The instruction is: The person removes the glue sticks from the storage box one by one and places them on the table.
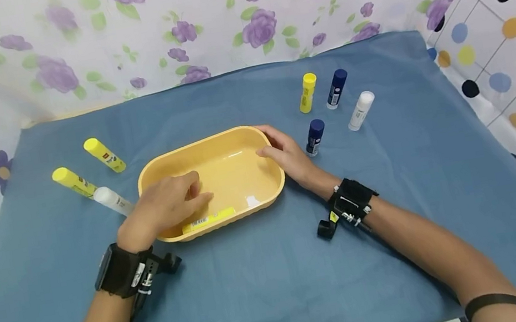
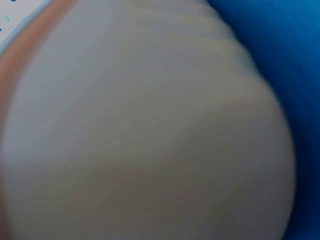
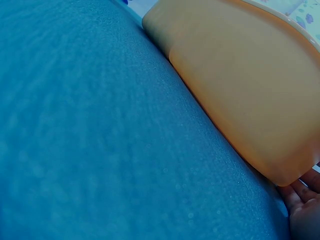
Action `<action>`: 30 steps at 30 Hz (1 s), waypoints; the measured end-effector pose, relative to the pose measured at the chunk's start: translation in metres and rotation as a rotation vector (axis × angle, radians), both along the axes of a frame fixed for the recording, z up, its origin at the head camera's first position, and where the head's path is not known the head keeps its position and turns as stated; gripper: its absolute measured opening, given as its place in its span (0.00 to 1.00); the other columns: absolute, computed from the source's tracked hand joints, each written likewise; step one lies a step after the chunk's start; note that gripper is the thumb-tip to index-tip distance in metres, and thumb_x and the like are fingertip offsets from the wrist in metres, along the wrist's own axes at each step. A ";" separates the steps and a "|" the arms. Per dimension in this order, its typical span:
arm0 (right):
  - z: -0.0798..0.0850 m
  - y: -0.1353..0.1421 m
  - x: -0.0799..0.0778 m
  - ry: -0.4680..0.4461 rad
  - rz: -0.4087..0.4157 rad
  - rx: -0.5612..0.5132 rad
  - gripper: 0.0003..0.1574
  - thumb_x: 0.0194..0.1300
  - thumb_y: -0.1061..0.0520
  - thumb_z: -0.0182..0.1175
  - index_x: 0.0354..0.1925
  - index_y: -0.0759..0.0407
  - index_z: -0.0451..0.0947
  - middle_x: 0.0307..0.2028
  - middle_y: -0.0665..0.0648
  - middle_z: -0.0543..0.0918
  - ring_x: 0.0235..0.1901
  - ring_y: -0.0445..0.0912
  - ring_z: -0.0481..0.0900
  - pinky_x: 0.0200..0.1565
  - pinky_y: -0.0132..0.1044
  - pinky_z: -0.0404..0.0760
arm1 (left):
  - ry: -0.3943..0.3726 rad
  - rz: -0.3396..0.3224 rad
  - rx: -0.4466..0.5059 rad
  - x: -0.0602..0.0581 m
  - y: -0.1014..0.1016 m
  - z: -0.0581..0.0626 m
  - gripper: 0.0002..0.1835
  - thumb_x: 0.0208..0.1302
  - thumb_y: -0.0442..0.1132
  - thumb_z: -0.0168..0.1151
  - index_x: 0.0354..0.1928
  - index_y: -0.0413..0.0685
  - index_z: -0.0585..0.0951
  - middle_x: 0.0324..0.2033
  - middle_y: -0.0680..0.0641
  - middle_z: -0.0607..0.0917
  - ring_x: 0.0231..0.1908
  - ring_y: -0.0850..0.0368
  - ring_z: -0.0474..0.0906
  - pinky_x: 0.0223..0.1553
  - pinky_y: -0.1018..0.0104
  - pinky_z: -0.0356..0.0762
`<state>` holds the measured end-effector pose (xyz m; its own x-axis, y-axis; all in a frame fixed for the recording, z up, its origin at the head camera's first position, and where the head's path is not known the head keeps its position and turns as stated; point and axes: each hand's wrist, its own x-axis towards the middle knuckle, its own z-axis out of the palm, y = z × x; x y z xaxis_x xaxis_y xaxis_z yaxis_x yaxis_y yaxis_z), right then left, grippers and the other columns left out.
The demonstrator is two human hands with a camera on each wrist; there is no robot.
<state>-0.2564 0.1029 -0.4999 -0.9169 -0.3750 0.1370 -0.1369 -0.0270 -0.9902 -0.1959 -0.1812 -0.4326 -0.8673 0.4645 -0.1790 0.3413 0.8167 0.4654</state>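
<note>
A yellow plastic tray (image 1: 232,156) stands on the blue cloth in the middle of the head view. Inside it, along the near wall, lies a yellow glue stick (image 1: 209,219). My left hand (image 1: 165,201) hangs over the tray's left part, thumb and forefinger apart with nothing seen between them. With thumb over the rim and fingers outside, my right hand (image 1: 286,156) holds the tray's right end. The tray's outer wall (image 2: 150,110) fills most of the left wrist view. In the right wrist view, fingers (image 3: 302,192) touch the tray's lower corner.
Left of the tray lie two yellow glue sticks (image 1: 105,155) and a white one (image 1: 113,201), partly behind my left hand. Beyond my right hand stand another yellow glue stick (image 1: 308,93), two dark blue ones (image 1: 337,89) and a white one (image 1: 361,111). Patterned sheets surround the blue cloth (image 1: 258,290).
</note>
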 end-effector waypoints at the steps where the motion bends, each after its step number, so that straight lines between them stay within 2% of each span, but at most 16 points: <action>1: 0.000 0.000 0.000 -0.002 0.001 -0.002 0.30 0.72 0.67 0.54 0.70 0.61 0.68 0.63 0.63 0.75 0.58 0.55 0.75 0.55 0.39 0.79 | 0.007 0.001 -0.003 0.000 0.000 -0.001 0.15 0.72 0.49 0.62 0.32 0.50 0.73 0.16 0.52 0.67 0.16 0.56 0.64 0.23 0.63 0.59; 6: 0.002 -0.001 0.000 -0.010 0.001 -0.001 0.30 0.72 0.66 0.54 0.70 0.61 0.68 0.63 0.63 0.76 0.57 0.55 0.76 0.55 0.43 0.79 | 0.010 0.006 -0.008 -0.002 0.000 -0.002 0.15 0.73 0.50 0.62 0.31 0.50 0.73 0.16 0.51 0.67 0.17 0.56 0.64 0.23 0.63 0.59; 14: 0.003 -0.001 0.000 -0.015 -0.007 0.012 0.28 0.72 0.65 0.53 0.69 0.59 0.70 0.60 0.62 0.77 0.55 0.55 0.77 0.53 0.42 0.80 | 0.001 0.010 -0.005 -0.003 0.000 -0.002 0.15 0.73 0.50 0.61 0.31 0.49 0.73 0.17 0.51 0.67 0.17 0.55 0.65 0.24 0.62 0.59; 23: 0.003 -0.001 -0.003 -0.041 -0.009 0.019 0.30 0.71 0.68 0.52 0.70 0.64 0.68 0.62 0.65 0.75 0.56 0.57 0.75 0.55 0.45 0.79 | 0.026 0.014 -0.023 -0.006 0.001 -0.004 0.16 0.73 0.50 0.61 0.30 0.49 0.72 0.17 0.50 0.67 0.17 0.54 0.65 0.23 0.62 0.59; 30: 0.003 -0.001 -0.001 -0.028 -0.015 0.010 0.29 0.71 0.65 0.53 0.69 0.60 0.70 0.60 0.61 0.76 0.54 0.51 0.76 0.54 0.41 0.79 | 0.047 0.030 -0.019 -0.007 0.001 -0.008 0.17 0.73 0.49 0.61 0.28 0.50 0.71 0.16 0.49 0.68 0.16 0.53 0.66 0.22 0.62 0.59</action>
<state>-0.2577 0.1016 -0.4972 -0.9259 -0.3622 0.1077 -0.1096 -0.0152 -0.9939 -0.2032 -0.1803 -0.4407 -0.8883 0.4354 -0.1463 0.3379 0.8353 0.4337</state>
